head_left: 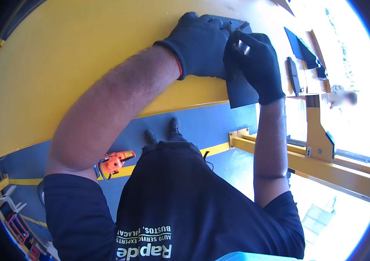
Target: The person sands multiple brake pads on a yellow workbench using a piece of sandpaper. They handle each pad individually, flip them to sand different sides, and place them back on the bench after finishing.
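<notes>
- Head view, top centre: the gloved left hand lies over a dark flat sheet; its fingertips are hidden, so I cannot tell its grip.
- Right of it, the gloved right hand has its fingers bent together around a small shiny piece, above the sheet.
- The sheet rests at the edge of a yellow table, upper right of centre.
- Lower left: an orange power tool on the floor.
</notes>
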Motion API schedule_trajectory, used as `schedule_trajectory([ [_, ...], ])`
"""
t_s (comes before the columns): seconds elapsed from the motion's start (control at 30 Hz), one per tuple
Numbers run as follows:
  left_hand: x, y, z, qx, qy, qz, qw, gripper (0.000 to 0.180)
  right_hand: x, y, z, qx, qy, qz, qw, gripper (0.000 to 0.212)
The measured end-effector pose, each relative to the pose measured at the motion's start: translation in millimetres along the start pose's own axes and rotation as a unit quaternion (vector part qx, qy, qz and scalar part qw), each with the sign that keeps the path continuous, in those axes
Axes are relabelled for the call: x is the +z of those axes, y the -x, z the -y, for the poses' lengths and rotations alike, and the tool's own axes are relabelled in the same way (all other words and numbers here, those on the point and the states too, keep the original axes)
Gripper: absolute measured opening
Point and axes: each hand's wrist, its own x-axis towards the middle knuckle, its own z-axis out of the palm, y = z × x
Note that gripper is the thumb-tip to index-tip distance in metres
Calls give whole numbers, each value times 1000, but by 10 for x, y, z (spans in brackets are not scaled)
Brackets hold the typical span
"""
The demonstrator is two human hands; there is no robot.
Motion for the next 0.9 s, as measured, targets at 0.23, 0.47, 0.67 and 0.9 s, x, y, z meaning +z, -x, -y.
schedule_trajectory([
  [0.23,32,-120,-46,-13,-10,25,1000,94,-76,295,-93,-25,21,7,999,46],
  [0.47,201,-235,215,-29,-60,-60,996,105,-26,133,-57,-19,-11,-16,1000,38],
  [0.67,232,-211,170,-17,-56,-74,996,107,141,-236,-330,-47,-16,-21,999,33],
  [0.9,90,-226,109,-28,-65,-1,997,111,-221,356,-96,-6,-34,31,999,34],
])
